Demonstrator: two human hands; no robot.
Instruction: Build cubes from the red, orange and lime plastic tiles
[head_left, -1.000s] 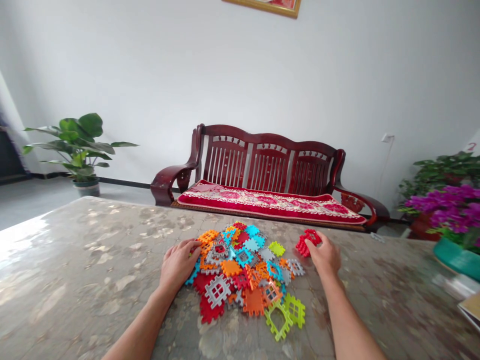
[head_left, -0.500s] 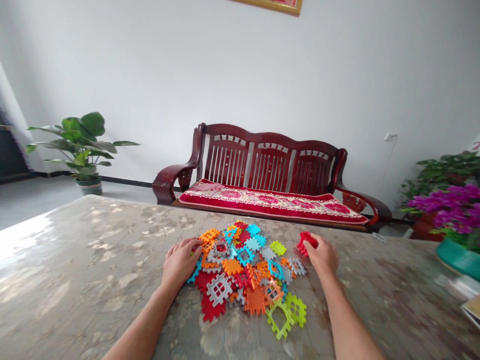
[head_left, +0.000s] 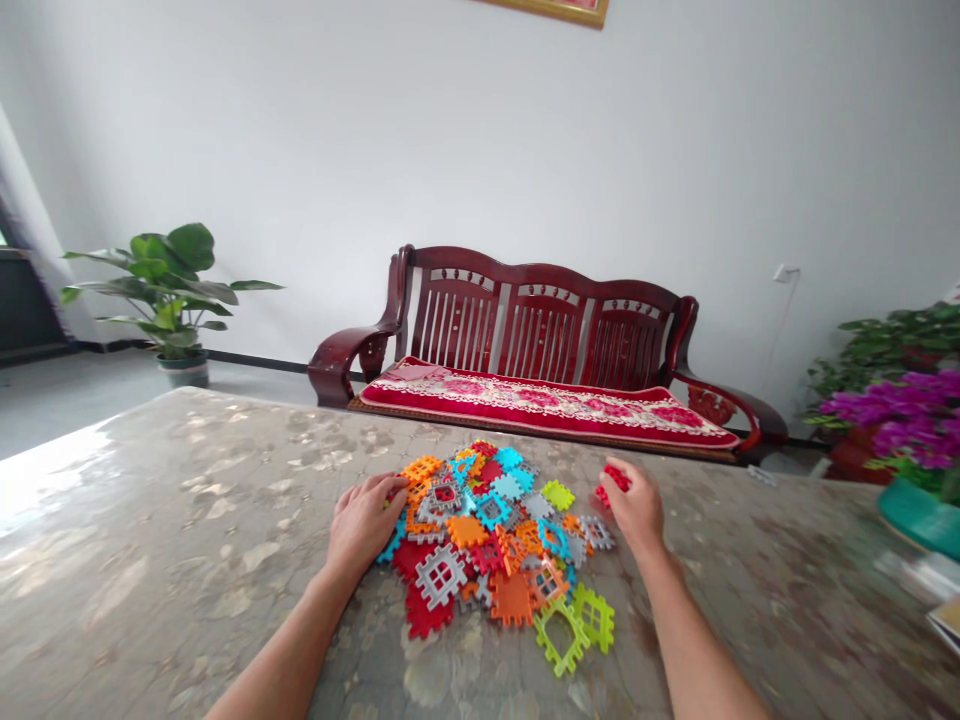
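A heap of plastic interlocking tiles (head_left: 468,531) in orange, red, grey, blue and lime green lies on the table, many with toothed edges and window cut-outs. My right hand (head_left: 634,505), to the right of the heap, pinches a red interlocking tile (head_left: 613,484) partly covered by the fingers. At the heap's left edge is my left hand (head_left: 366,518), with fingers curled beside an orange tile (head_left: 422,468). A bit of colour shows between its thumb and fingers, too small to name. Two lime green tiles (head_left: 562,636) lie at the near right edge.
The table has a shiny floral cover (head_left: 187,560). Beyond it stands a dark red wooden bench (head_left: 540,330) with a red patterned cushion (head_left: 540,400). A teal flowerpot (head_left: 919,512) with purple flowers is at the right. A grey piece (head_left: 762,475) lies near the far edge.
My right hand has turned slightly and shifted a little left, its fingers covering more of the red tile. My left hand and the heap look the same; the view has shifted slightly.
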